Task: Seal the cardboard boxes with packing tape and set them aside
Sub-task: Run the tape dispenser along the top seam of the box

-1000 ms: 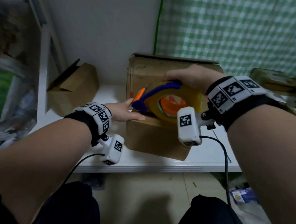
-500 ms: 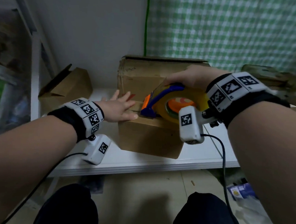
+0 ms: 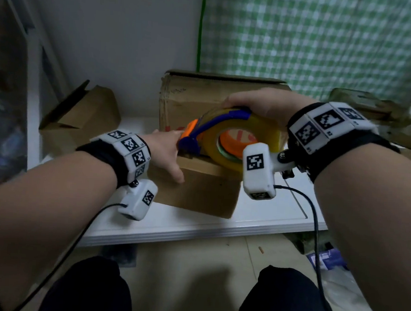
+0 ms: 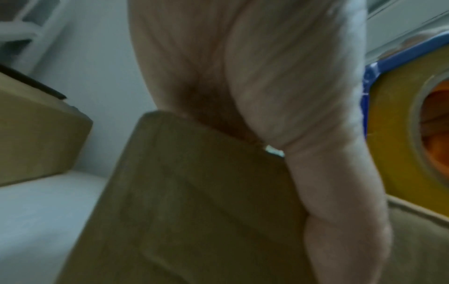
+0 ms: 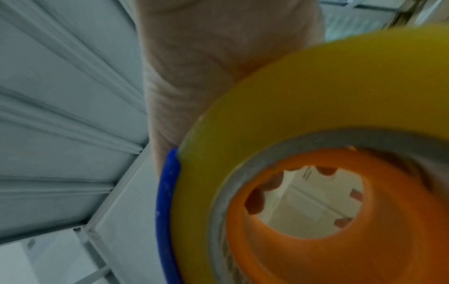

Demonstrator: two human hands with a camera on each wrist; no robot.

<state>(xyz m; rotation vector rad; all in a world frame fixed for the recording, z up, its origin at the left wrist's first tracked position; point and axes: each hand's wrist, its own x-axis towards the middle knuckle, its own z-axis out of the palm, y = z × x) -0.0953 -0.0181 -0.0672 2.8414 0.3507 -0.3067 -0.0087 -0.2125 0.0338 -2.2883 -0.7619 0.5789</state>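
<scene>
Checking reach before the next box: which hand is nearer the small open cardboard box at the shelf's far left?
Left. The left hand rests on the box being taped, beside the small open box; the right hand grips the tape dispenser farther right.

No word, brand or number can be read in any of the three views. The big cardboard box point(image 3: 193, 101) carries a faint dark scrawl near its top left corner and a bit of red print low on its front, both too blurred to make out. The orange core point(image 3: 239, 140) of the tape roll shows red marks that cannot be read either. The wrist bands point(image 3: 321, 125) and the small white camera housings point(image 3: 256, 168) bear black-and-white square code markers, which are patterns and not text.
</scene>
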